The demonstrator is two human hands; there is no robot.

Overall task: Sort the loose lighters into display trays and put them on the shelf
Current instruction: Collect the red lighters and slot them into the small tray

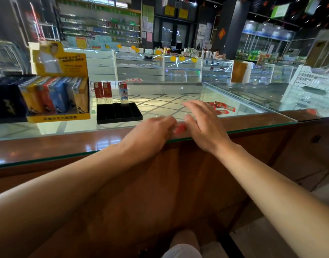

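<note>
Nearest, at the glass counter's (70, 131) front edge, the left hand (152, 131) pinches a red lighter (180, 128); the right hand (202, 125), fingers spread and relaxed, hovers beside it. Beyond the right hand lie loose red lighters (222, 108). Left of them, the black tray (119, 113) holds three upright lighters (108, 92).
</note>
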